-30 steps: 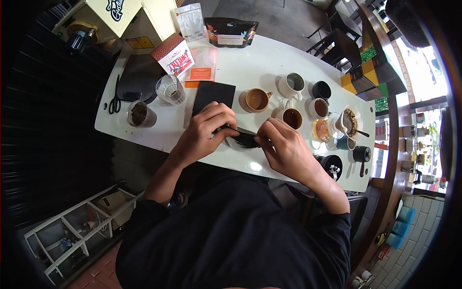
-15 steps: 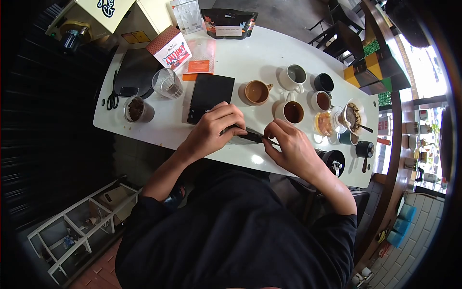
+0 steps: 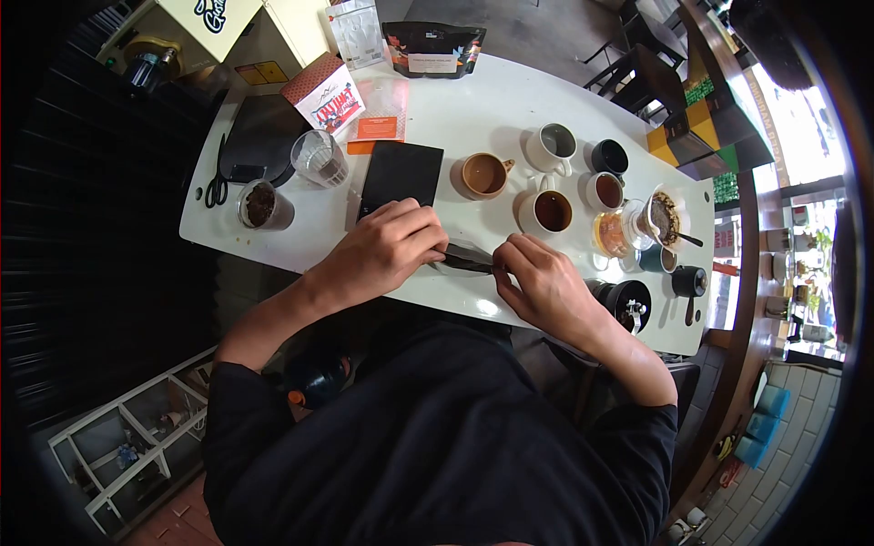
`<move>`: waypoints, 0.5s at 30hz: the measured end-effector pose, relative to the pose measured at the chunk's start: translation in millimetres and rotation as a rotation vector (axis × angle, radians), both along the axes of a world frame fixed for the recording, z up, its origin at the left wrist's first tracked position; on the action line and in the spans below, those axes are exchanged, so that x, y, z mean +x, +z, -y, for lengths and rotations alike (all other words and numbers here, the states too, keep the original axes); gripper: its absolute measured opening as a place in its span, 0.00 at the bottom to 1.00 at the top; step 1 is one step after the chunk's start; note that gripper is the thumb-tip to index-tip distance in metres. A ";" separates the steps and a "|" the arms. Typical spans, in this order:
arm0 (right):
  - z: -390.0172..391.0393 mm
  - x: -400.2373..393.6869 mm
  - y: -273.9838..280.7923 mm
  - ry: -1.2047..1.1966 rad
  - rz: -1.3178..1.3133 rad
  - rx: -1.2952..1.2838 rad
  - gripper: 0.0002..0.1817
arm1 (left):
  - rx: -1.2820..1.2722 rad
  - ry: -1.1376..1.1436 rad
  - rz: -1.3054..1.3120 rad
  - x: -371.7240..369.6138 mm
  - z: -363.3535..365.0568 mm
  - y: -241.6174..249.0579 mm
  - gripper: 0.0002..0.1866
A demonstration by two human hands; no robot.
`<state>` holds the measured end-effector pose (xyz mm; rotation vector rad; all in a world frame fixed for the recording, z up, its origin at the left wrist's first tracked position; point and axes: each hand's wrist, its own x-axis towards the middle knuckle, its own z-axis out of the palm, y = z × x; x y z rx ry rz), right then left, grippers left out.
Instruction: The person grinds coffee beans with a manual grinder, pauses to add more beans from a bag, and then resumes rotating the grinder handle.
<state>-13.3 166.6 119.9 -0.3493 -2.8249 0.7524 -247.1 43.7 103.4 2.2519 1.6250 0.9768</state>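
Between my hands is a thin dark pouch (image 3: 468,261), seen edge-on at the table's near edge; its contents are hidden. My left hand (image 3: 393,244) is closed on its left end, fingers curled over. My right hand (image 3: 544,280) pinches the right end between thumb and fingers. Just past my left hand lies a flat black scale (image 3: 402,173). Beyond my right hand stand a white mug of dark drink (image 3: 553,211) and a brown cup of milky drink (image 3: 483,175).
To the right are a glass carafe (image 3: 614,235), a dripper with wet coffee grounds (image 3: 665,217) and a hand grinder (image 3: 628,304). A cup of dark grounds (image 3: 262,206), a clear glass (image 3: 319,159) and scissors (image 3: 216,185) are at left. A black coffee bag (image 3: 433,50) stands behind.
My left hand has shifted left and slightly down along the pouch's edge, widening the gap between my hands. My right hand stays nearly in place, and more of the pouch shows.
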 end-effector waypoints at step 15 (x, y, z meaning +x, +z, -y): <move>7.5 -0.1 -8.4 0.012 0.035 0.045 0.09 | 0.040 0.019 -0.038 12.6 -0.1 -21.2 0.10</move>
